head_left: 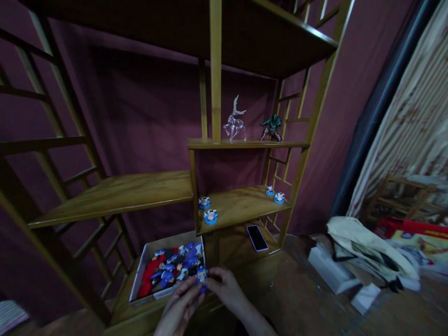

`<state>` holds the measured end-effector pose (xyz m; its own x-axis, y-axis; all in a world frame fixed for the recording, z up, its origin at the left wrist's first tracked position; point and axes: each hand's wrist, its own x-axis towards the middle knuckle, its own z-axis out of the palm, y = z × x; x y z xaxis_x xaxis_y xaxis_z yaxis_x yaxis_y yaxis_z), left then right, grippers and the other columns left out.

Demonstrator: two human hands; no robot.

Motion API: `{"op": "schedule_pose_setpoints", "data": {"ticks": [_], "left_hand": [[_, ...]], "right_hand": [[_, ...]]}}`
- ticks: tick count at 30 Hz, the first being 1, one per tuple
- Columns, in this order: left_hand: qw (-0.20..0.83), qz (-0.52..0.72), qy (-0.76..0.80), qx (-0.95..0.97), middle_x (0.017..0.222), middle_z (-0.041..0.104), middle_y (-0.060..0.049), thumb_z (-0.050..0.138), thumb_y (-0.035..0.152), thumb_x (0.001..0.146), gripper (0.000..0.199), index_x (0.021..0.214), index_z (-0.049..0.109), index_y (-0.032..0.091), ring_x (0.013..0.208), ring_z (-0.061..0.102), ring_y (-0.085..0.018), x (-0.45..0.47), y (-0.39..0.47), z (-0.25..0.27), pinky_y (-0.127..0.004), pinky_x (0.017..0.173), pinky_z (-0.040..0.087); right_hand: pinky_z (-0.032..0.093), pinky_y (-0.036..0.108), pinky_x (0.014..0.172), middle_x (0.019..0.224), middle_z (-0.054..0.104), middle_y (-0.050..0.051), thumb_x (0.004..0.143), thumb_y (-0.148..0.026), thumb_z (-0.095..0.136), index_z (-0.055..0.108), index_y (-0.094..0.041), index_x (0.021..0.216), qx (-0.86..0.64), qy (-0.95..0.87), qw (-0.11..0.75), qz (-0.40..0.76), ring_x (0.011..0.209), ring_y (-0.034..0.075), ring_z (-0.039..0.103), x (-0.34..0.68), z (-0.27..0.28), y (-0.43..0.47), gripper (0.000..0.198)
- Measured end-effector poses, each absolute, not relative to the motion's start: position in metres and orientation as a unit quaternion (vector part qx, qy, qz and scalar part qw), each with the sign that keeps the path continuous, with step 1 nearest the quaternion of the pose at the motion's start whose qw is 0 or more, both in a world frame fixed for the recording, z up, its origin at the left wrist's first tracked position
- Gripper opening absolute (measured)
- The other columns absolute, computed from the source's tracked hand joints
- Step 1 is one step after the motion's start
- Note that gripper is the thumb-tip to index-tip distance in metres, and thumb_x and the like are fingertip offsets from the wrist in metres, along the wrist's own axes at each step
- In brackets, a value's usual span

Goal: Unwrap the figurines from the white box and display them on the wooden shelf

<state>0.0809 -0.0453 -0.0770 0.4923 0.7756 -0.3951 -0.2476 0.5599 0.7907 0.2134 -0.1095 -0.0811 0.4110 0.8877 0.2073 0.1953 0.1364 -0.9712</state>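
Observation:
A small blue figurine (201,275) is held between my two hands, in front of the box's right side. My left hand (182,301) pinches it from the left and below. The fingers of my right hand (224,285) close on its right side. Just behind my hands, an open cardboard box (140,275) is full of blue, red and white figurines (170,267) lying in a heap. On the small shelf above, two figurines on blue bases (210,216) stand at the left end, and two more (279,198) at the right end.
A wooden shelf unit (115,191) surrounds the work. A phone (257,238) lies on the lower board, right of the box. Higher up stand a clear glass deer (235,123) and a green-cloaked figure (272,127). Cloth and white boxes (334,270) lie on the floor at right.

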Motion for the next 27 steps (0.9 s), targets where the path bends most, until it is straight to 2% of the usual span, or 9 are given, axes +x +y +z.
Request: {"op": "schedule_pose_setpoints", "data": {"ticks": [5,12,17,22,27], "left_hand": [[0.789,0.337,0.380,0.345,0.082,0.070,-0.006,0.073,0.003,0.058,0.033,0.088,0.064,0.014,0.073,0.066,-0.015,0.088,-0.083,-0.041,-0.027,0.071,0.054],[0.763,0.342,0.363,0.412,0.078,0.069,-0.007,0.078,0.015,0.056,0.034,0.088,0.067,0.011,0.069,0.063,-0.013,0.081,-0.128,-0.017,-0.026,0.068,0.053],[0.747,0.369,0.370,0.412,0.073,0.068,-0.006,0.079,0.014,0.054,0.034,0.086,0.068,0.011,0.064,0.062,-0.012,0.085,-0.148,-0.013,-0.024,0.063,0.053],[0.798,0.345,0.345,0.354,0.082,0.069,-0.007,0.075,0.007,0.059,0.027,0.085,0.067,0.012,0.072,0.065,-0.014,0.087,-0.150,-0.002,-0.027,0.072,0.054],[0.833,0.317,0.324,0.318,0.085,0.070,-0.008,0.070,0.006,0.066,0.024,0.088,0.066,0.011,0.077,0.066,-0.015,0.082,-0.148,0.007,-0.026,0.077,0.053]], "right_hand": [[0.044,0.029,0.074,0.078,0.062,0.002,0.069,-0.031,0.065,0.070,-0.018,0.076,-0.592,-0.410,0.622,0.307,0.077,0.018,0.058,0.214,-0.058,-0.139,0.016],[0.044,0.028,0.074,0.080,0.063,0.002,0.066,-0.033,0.069,0.071,-0.019,0.077,-0.565,-0.394,0.650,0.322,0.077,0.017,0.058,0.204,-0.043,-0.183,0.018],[0.044,0.029,0.077,0.081,0.063,0.002,0.067,-0.034,0.068,0.072,-0.020,0.082,-0.553,-0.384,0.660,0.334,0.081,0.017,0.058,0.201,-0.037,-0.201,0.020],[0.044,0.031,0.083,0.091,0.065,0.004,0.072,-0.036,0.062,0.071,-0.021,0.088,-0.544,-0.389,0.665,0.333,0.088,0.018,0.058,0.207,-0.021,-0.208,0.024],[0.044,0.035,0.087,0.100,0.067,0.005,0.075,-0.035,0.059,0.067,-0.020,0.097,-0.504,-0.368,0.679,0.386,0.093,0.019,0.059,0.207,-0.008,-0.216,0.028]]}}
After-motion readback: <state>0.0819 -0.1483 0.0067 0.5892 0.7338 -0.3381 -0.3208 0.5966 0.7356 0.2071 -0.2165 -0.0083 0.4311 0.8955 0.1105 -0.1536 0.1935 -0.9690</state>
